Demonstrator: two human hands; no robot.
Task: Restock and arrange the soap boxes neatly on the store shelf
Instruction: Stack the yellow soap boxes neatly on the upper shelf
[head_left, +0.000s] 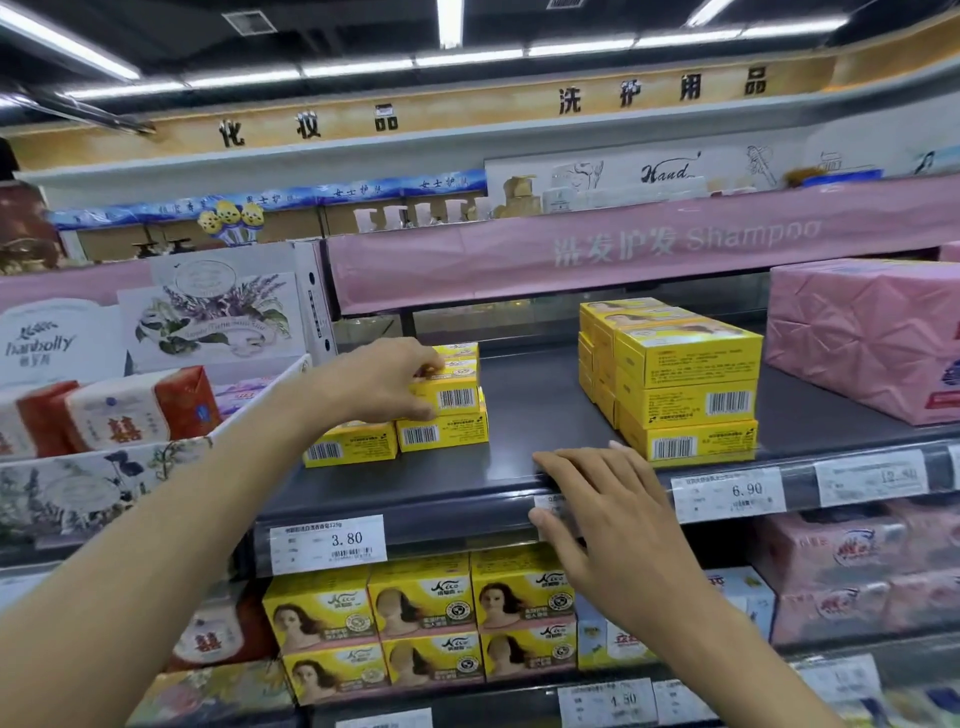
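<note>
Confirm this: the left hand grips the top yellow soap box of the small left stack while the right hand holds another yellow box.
Wrong in one point. The right hand holds no box: it rests flat on the shelf's front edge, as the head view shows. The left hand does grip the top yellow soap box of the small left stack.

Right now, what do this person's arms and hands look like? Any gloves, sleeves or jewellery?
The left forearm and right forearm are bare; no sleeve comes into view. The left hand and right hand wear no gloves, and no watch, bracelet or ring shows.
</note>
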